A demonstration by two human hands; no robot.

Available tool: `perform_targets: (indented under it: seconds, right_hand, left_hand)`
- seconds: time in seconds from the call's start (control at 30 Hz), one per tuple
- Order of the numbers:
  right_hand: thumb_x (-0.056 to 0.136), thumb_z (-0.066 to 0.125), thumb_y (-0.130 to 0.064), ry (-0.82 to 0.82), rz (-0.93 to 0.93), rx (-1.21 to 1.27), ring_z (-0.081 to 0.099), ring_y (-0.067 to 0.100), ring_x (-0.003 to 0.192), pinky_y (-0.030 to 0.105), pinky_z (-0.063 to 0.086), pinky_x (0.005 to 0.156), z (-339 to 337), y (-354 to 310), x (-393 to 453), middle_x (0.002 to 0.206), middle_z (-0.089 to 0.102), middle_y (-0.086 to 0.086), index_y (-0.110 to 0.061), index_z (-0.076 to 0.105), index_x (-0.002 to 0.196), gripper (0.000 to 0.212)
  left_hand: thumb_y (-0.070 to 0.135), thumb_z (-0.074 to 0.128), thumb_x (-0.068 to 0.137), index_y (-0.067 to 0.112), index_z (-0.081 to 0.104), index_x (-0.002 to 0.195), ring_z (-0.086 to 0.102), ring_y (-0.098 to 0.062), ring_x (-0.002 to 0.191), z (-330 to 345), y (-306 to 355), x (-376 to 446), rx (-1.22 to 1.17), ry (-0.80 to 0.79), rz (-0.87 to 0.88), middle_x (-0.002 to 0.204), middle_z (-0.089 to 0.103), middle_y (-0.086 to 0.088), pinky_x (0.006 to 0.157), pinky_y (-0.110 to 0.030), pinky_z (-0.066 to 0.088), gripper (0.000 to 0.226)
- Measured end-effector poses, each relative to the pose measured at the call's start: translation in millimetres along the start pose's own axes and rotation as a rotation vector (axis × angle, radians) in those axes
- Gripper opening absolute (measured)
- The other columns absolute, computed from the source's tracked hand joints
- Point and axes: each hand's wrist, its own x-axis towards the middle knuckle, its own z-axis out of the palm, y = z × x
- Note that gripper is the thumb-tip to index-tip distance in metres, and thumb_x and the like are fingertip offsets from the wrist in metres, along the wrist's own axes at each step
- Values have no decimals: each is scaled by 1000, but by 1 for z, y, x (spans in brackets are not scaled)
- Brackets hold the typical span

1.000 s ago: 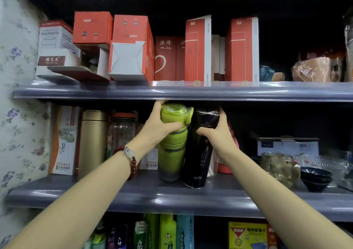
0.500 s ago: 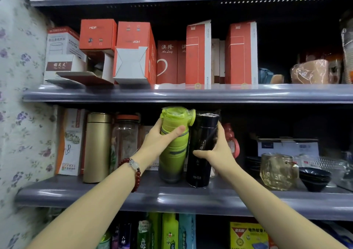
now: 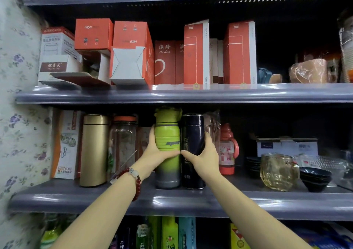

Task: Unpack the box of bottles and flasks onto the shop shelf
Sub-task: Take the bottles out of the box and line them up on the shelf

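Note:
A green sports bottle with a grey base stands upright on the middle shelf. My left hand grips its middle, thumb across the front. Right beside it, touching, stands a black flask, and my right hand is wrapped round its lower half. Both bottles rest on the shelf board. The box they came from is out of sight.
Left of the green bottle stand a clear jar with an orange lid, a gold flask and a white carton. To the right are a red child's bottle, an amber glass mug and dark bowls. Orange boxes fill the shelf above.
Both hands have slid down from the bottle tops to their middles. The two bottles now stand further back on the shelf, upright and pressed together.

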Motion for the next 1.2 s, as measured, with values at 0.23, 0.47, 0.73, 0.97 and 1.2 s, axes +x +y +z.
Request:
perform_targets:
  seconds: [0.23,0.47,0.73,0.97,1.2]
  right_hand:
    - [76,78,-25,92,44,1,38,29,134,36,31,108,15,-1,-8,143,39,13,-21,19,152,96]
    - [76,77,-23,-6,61,-91,35,31,135,44,31,111,8,1,-15,146,35,14,-21,11,152,101]
    - [81,71,-14,-69,102,-280,38,38,128,40,34,105,-6,-21,-32,141,36,20,-10,26,147,81]
    - [85,63,-11,-237,-44,-315,49,27,119,24,34,86,13,-70,-93,135,47,13,-10,49,133,50]
    - [81,67,-14,-562,-105,-291,62,25,108,26,44,86,80,-124,-184,115,67,10,-7,65,115,34]
  left_hand:
    - [23,86,62,46,7,145,56,-3,111,7,-13,-16,119,65,74,124,56,15,100,-27,42,116]
    - [24,85,65,38,-6,148,52,-10,118,3,-10,-25,253,24,19,129,53,10,99,-25,37,124]
    - [36,75,76,24,40,137,53,-19,113,-40,9,-61,507,72,-116,125,56,-6,89,-28,42,71]
    - [30,73,78,21,60,112,61,-11,89,-94,36,-121,615,66,-121,100,65,2,66,-16,44,38]
    - [23,73,78,14,68,100,61,-12,85,-178,48,-221,905,32,-198,88,63,3,71,-19,41,25]
